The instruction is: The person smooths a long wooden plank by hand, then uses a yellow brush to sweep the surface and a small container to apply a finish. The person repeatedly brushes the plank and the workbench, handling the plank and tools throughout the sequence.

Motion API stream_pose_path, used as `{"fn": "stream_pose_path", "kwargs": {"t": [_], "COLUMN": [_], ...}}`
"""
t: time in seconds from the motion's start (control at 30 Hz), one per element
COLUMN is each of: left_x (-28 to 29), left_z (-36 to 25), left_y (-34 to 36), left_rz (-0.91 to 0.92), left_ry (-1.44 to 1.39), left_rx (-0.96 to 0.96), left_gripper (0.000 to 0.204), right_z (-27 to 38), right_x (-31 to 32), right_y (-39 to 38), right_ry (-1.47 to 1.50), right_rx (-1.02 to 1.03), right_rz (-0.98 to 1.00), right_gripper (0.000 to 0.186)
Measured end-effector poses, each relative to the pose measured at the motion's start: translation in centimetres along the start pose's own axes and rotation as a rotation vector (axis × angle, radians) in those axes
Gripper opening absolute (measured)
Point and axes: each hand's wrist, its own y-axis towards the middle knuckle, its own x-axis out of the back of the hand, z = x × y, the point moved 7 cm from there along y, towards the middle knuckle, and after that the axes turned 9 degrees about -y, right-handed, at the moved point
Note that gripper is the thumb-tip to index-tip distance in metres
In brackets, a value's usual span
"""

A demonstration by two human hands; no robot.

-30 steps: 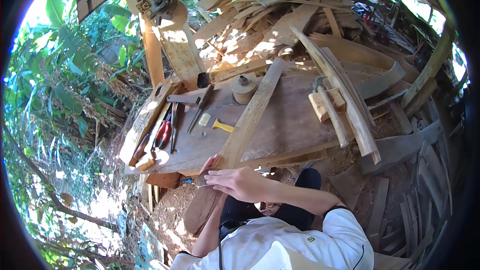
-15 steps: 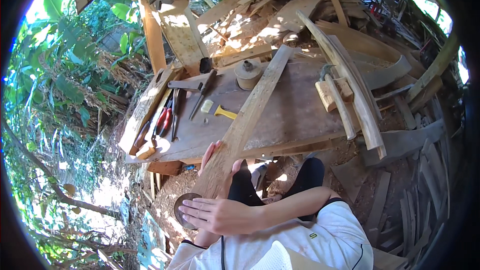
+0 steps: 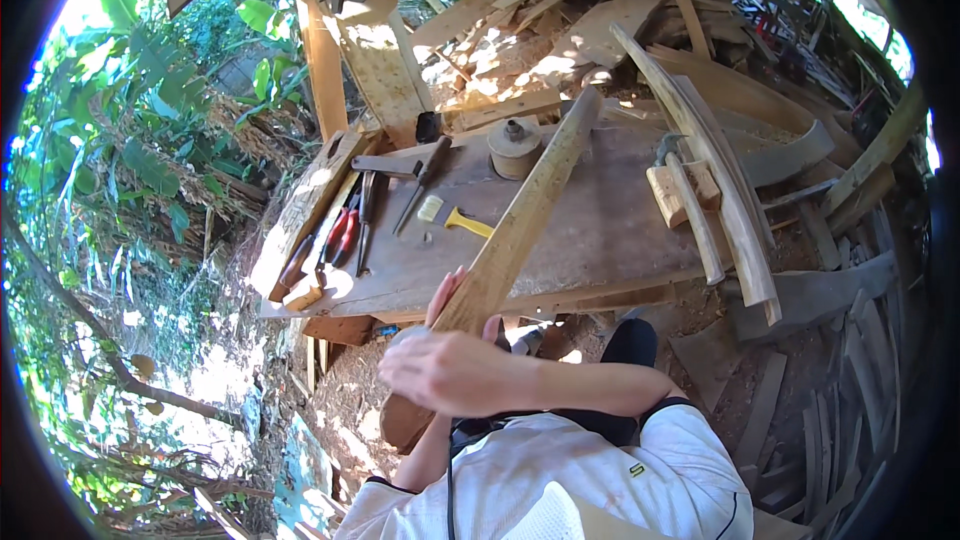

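Note:
A long, flat wooden board (image 3: 535,202) slants from in front of my body out over the workbench. My left hand (image 3: 446,292) grips it from below, its fingers along the left edge and its thumb at the right edge. Across the board's near part lies my right hand (image 3: 450,370), blurred by motion, palm down. Beneath it a greyish edge of a round disc (image 3: 410,333) peeks out; most of the disc is hidden. The board's near end (image 3: 402,425) shows below the right hand.
On the workbench (image 3: 600,250) lie a yellow-handled brush (image 3: 465,222), red-handled pliers (image 3: 345,235), a file (image 3: 422,185) and a round metal can (image 3: 514,148). A hammer-like tool (image 3: 690,210) rests by a wooden block on the right, beside long curved planks (image 3: 715,180). Scrap wood (image 3: 600,30) is piled behind.
My right hand has slid the disc forward along the board, away from its near end. The board has tipped a little, and the whole view has shifted slightly.

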Motion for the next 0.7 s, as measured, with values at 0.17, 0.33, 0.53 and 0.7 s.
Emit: {"fn": "stream_pose_path", "kwargs": {"t": [0.17, 0.33, 0.53, 0.7], "left_x": [1.3, 3.5, 1.9, 0.0], "left_z": [2.4, 4.2, 0.8, -2.8], "left_y": [-1.8, -3.8, -2.1, -1.3], "left_rz": [0.06, 0.215, 0.358, 0.383], "left_ry": [0.101, 0.338, 0.415, 0.456], "left_rx": [0.181, 0.444, 0.077, -0.097], "left_gripper": [0.055, 0.036, 0.024, 0.022], "right_z": [0.6, -6.0, -1.3, -12.7], "right_x": [2.8, 6.8, 5.5, 10.5], "right_y": [-1.2, -4.3, -3.6, -7.2], "right_ry": [-0.077, -0.132, -0.07, -0.174], "right_rx": [0.054, -0.099, 0.029, -0.347], "right_rz": [-0.146, -0.199, -0.16, -0.257], "right_gripper": [0.026, 0.027, 0.026, 0.024]}}
